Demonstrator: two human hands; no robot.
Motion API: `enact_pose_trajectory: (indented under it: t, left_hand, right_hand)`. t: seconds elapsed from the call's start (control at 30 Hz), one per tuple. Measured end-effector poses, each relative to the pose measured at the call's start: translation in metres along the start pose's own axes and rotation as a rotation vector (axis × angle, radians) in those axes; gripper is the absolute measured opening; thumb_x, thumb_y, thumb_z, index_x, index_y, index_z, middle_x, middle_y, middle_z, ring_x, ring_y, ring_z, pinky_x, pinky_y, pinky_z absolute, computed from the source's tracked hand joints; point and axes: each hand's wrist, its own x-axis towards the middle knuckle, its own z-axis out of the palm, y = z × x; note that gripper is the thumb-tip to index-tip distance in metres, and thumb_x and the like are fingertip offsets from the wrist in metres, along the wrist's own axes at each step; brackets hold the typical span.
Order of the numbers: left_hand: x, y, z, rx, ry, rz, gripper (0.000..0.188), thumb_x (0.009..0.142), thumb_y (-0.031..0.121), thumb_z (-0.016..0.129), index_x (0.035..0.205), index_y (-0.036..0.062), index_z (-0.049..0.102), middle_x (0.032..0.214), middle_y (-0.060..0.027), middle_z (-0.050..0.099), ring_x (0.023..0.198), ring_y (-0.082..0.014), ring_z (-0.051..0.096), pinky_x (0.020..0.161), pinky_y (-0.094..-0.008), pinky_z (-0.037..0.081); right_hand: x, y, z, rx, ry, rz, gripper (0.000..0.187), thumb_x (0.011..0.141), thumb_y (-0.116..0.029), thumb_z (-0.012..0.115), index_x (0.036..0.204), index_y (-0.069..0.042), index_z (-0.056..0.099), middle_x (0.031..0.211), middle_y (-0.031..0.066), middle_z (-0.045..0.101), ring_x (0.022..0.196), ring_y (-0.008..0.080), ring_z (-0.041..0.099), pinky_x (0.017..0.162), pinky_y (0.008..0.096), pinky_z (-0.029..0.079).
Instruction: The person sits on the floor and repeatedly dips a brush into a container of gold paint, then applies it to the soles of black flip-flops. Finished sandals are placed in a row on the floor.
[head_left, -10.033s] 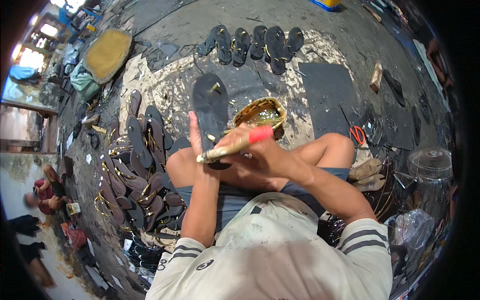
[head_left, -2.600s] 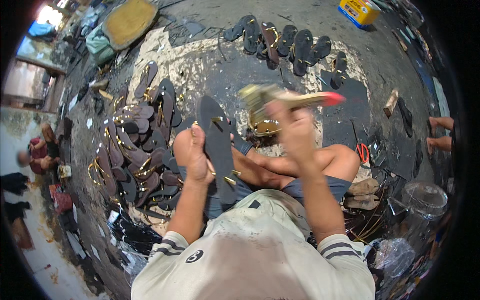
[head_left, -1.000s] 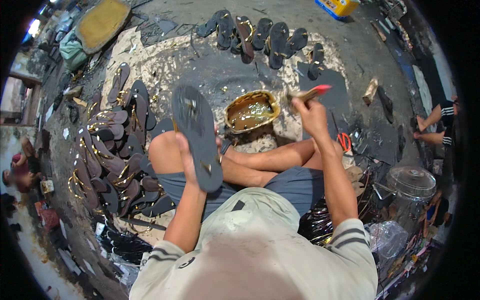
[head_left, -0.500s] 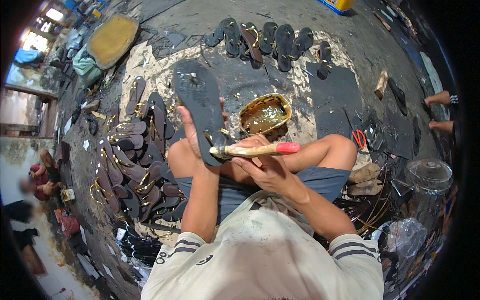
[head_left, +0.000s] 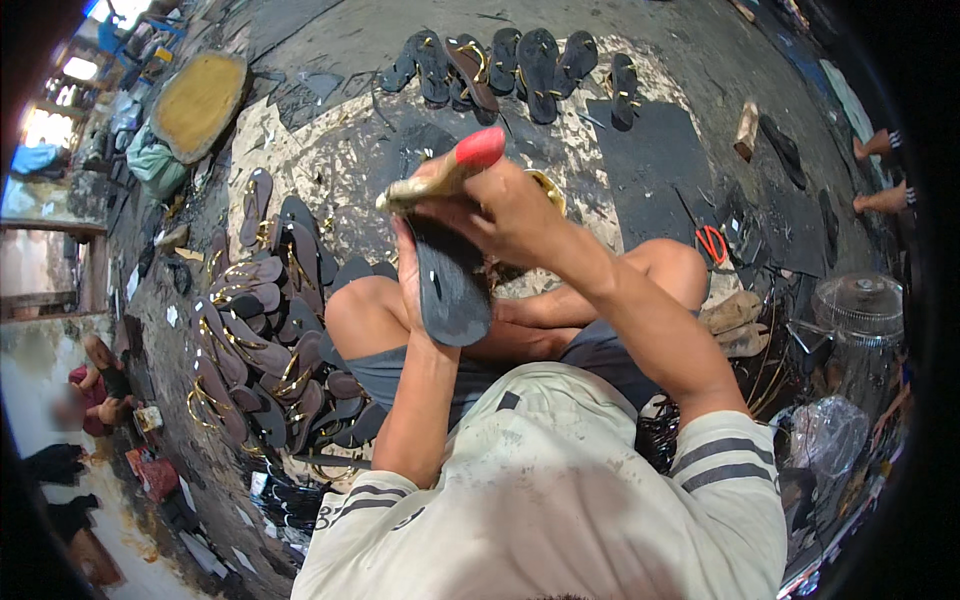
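My left hand (head_left: pixel 408 265) grips a dark sandal sole (head_left: pixel 452 290) from its left side, above my crossed legs. The sole's rounded near end faces me, and a small slot shows in its surface. Closed around a wooden-handled brush (head_left: pixel 425 187) with a red end is my right hand (head_left: pixel 510 215). It holds the brush over the far part of the sole and hides much of that part. I cannot tell whether the bristles touch the sole. Behind my right hand, only the yellowish rim of a bowl (head_left: pixel 550 188) shows.
Sandals with gold straps (head_left: pixel 262 350) lie heaped at my left. More sandals (head_left: pixel 537 75) stand in a row at the far side. To the right are a black sheet (head_left: pixel 655 170), red-handled scissors (head_left: pixel 712 245), a wood block (head_left: pixel 746 130) and a round wire cage (head_left: pixel 860 308). Another person's feet (head_left: pixel 880 200) show at far right.
My right hand has carried the brush from the sole's near end to its far part. The sole has come lower and nearer to me. The bowl, in plain sight before, is now mostly covered.
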Motion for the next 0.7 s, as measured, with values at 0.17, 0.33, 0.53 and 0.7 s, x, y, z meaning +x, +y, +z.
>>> enact_pose_trajectory:
  t: [0.17,0.33,0.53,0.7]
  left_hand:
    - [0.019,0.0,0.013,0.169,0.056,-0.249,0.071,0.098,0.064,0.044,0.124,0.0001,0.059,0.113,-0.0212,0.067,0.102,-0.0334,0.068,0.094,-0.0536,0.055]
    - [0.117,-0.067,-0.072,0.567,0.151,-0.238,0.071,0.096,0.067,0.044,0.124,0.0034,0.06,0.111,-0.02,0.068,0.105,-0.0322,0.068,0.091,-0.0486,0.057]
    - [0.252,-0.063,-0.039,0.917,0.561,-0.186,0.092,0.095,0.067,0.047,0.155,0.0006,0.023,0.157,-0.0179,0.032,0.139,-0.0446,0.035,0.11,-0.0572,0.033]
    - [0.211,0.1,-0.067,2.074,0.05,0.083,0.068,0.091,0.054,0.063,0.14,0.0077,0.054,0.138,-0.0177,0.059,0.129,-0.0319,0.054,0.107,-0.0408,0.042]
  right_hand:
    - [-0.077,-0.038,-0.002,0.311,-0.093,-0.029,0.032,0.08,-0.007,0.082,0.109,-0.008,0.07,0.105,0.0087,0.069,0.093,0.027,0.065,0.08,0.0397,0.05]
    - [-0.115,-0.066,-0.059,0.429,0.34,0.594,0.017,0.092,-0.007,0.069,0.107,-0.001,0.067,0.105,0.0093,0.067,0.101,0.0188,0.064,0.091,0.0344,0.05]
    - [-0.094,-0.066,-0.107,0.162,0.405,0.366,0.03,0.095,-0.012,0.067,0.122,-0.005,0.058,0.121,0.006,0.059,0.111,0.0149,0.054,0.098,0.0307,0.042]
    - [-0.154,-0.011,-0.128,-0.001,0.693,0.686,0.031,0.101,-0.022,0.062,0.119,0.002,0.062,0.098,-0.0028,0.06,0.085,0.0045,0.051,0.077,0.0209,0.041]
